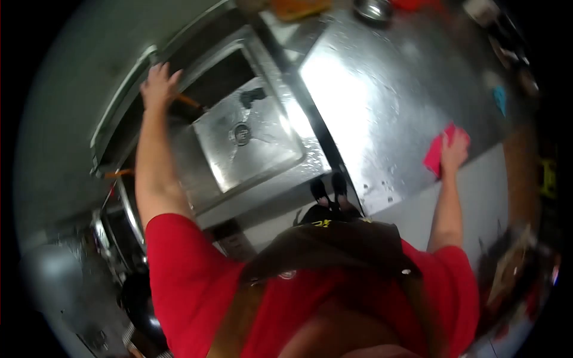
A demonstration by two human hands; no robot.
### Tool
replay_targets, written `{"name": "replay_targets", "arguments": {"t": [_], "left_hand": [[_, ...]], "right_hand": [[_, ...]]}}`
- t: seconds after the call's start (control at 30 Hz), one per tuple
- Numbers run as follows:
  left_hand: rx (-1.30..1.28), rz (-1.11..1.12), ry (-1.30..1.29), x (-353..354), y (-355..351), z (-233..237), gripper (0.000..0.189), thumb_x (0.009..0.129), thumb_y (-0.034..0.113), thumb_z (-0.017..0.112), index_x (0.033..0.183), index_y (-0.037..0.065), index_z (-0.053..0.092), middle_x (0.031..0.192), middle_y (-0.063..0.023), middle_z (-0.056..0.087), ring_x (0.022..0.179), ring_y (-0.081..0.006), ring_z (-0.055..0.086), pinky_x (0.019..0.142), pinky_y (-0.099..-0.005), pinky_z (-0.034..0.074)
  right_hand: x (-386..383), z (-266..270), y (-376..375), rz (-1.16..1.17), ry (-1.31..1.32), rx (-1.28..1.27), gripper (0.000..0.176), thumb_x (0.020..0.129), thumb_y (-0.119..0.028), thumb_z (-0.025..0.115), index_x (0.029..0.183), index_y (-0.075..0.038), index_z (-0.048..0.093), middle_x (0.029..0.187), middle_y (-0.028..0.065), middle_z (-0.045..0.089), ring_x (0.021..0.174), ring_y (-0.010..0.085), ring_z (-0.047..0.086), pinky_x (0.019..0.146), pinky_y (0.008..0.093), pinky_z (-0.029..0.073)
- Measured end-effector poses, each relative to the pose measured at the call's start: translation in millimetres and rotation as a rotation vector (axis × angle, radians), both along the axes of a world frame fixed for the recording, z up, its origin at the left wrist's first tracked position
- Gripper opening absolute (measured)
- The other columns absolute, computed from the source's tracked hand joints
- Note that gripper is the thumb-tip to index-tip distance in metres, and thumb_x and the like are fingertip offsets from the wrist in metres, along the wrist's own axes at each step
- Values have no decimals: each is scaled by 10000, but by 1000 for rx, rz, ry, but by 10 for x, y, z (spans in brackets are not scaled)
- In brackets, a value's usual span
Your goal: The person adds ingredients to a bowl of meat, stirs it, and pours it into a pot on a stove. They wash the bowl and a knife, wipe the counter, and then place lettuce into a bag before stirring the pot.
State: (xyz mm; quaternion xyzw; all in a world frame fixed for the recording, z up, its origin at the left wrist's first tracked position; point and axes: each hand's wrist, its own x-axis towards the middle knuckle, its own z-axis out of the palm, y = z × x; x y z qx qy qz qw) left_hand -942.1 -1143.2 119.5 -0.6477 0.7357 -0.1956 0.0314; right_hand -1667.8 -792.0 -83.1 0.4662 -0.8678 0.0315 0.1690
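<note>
Your right grip (456, 154) is closed over a pink cloth (434, 156), pressing it against the metal counter (388, 107). The cloth lies directly under that hand; its bunched folds stick out past your fingers, mostly on the side toward the sink (265, 152). Hand and cloth are close to the near edge of the counter, toward its right end, with your right arm stretched out from your body.

Your left grip (158, 89) is empty as far as you can see, its fingers spread, well apart from the cloth. It reaches over the far left side of the sink, beside a pale pipe (122, 89) that runs along the wall; you cannot tell whether the fingertips touch it. An orange bar (190, 101) shows just beside that hand.

In the sink basin you have a round drain (242, 134), and a small dark patch (253, 97) near it that is too blurred to identify. The counter stands beside the sink, a dark gap between them. Farther along the counter, a blue item (500, 100) lies beyond your right hand, and a round metal bowl (373, 10) sits at the far side. You wear a red shirt (185, 268) and a dark apron (325, 250).
</note>
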Motion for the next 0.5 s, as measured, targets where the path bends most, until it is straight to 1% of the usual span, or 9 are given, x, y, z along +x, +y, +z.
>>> {"name": "replay_targets", "arguments": {"t": [0.03, 0.07, 0.1, 0.2, 0.27, 0.37, 0.4, 0.43, 0.5], "left_hand": [[29, -53, -130, 128, -69, -62, 480, 918, 464, 412, 1264, 148, 516, 1393, -60, 405, 1277, -231, 380, 1023, -494, 300], [-8, -75, 33, 133, -20, -25, 406, 923, 423, 418, 1162, 154, 607, 1266, -48, 535, 1208, -202, 460, 1008, -427, 333], [-216, -228, -139, 382, -82, -196, 315, 910, 374, 469, 1039, 167, 668, 1135, -22, 615, 1124, -181, 530, 988, -387, 353], [-310, -336, 44, 460, 164, -220, 180, 867, 288, 571, 852, 144, 677, 1003, -3, 646, 1044, -177, 577, 936, -389, 402], [-367, -572, -10, 610, 67, -221, 165, 862, 271, 581, 861, 136, 676, 980, -14, 650, 1024, -190, 585, 908, -383, 426], [-304, -452, 373, 559, 118, -196, 241, 825, 153, 596, 1060, 135, 645, 1163, -67, 599, 1057, -272, 567, 905, -353, 454], [-154, -401, 711, 668, 61, -336, 277, 844, 136, 567, 1113, 171, 626, 1242, -50, 557, 1109, -257, 546, 925, -335, 449], [-214, -355, 462, 727, -27, -372, 296, 855, 123, 545, 1134, 195, 616, 1285, -16, 529, 1154, -227, 525, 935, -307, 447], [-234, -369, 332, 736, -112, -338, 383, 824, 31, 568, 1157, 218, 607, 1274, -14, 539, 1193, -181, 496, 987, -263, 414]], "right_hand": [[175, 45, -30, 29, -36, -27, 632, 871, -507, 472, 1372, -134, 376, 1378, 151, 406, 1277, 320, 360, 976, 493, 326], [365, 44, -62, 51, -93, -16, 655, 867, -514, 475, 1371, -109, 371, 1385, 179, 391, 1289, 334, 341, 998, 495, 296], [663, 122, -83, 75, -83, 18, 673, 865, -517, 477, 1377, -97, 360, 1390, 192, 377, 1300, 341, 324, 1022, 493, 268], [1519, 219, -259, 155, -93, 20, 727, 861, -530, 477, 1398, -67, 316, 1417, 214, 328, 1333, 348, 270, 1080, 486, 194], [1786, 258, -294, 124, -188, 59, 750, 865, -543, 466, 1416, -68, 282, 1450, 208, 274, 1360, 333, 222, 1101, 479, 153], [1791, 226, -348, 177, -243, 49, 735, 877, -532, 458, 1418, -67, 277, 1463, 191, 257, 1370, 321, 203, 1103, 472, 147], [1771, 170, -318, 187, -217, 49, 723, 884, -522, 454, 1419, -69, 276, 1466, 184, 256, 1373, 315, 197, 1105, 468, 143], [1749, 144, -298, 186, -202, 63, 714, 890, -516, 449, 1421, -71, 273, 1467, 178, 255, 1374, 308, 195, 1107, 465, 141], [1767, 130, -349, 174, -195, 80, 707, 897, -511, 442, 1424, -75, 264, 1470, 172, 251, 1376, 299, 193, 1109, 461, 139]]}}
